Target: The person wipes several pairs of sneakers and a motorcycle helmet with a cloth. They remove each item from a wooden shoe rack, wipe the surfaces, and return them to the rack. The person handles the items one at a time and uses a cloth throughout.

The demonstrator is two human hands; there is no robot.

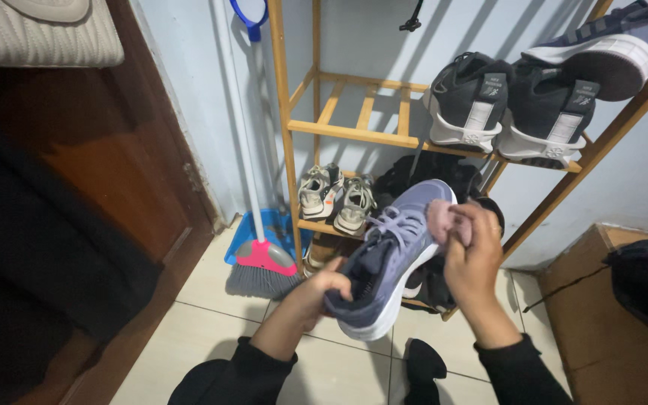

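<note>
Nearest to us, both forearms in dark sleeves reach out over the tiled floor (211,300). Our left hand (322,289) is closed around the heel end of a lilac running shoe (384,259), holding it in the air with its toe pointing up and to the right, white sole facing right. Our right hand (474,259) is closed on a pink cloth (442,219), which touches the shoe near its toe. A dark object (423,364) lies on the floor between our arms; we cannot tell what it is.

Just beyond, to the left, a pink and grey broom head (262,268) sits in a blue dustpan (275,225). Behind the shoe stands a wooden shoe rack (354,135). Its low shelf holds a beige pair of sneakers (335,199); its upper shelf on the right holds a dark grey pair (511,109). A brown cardboard box (601,322) stands at near right.
</note>
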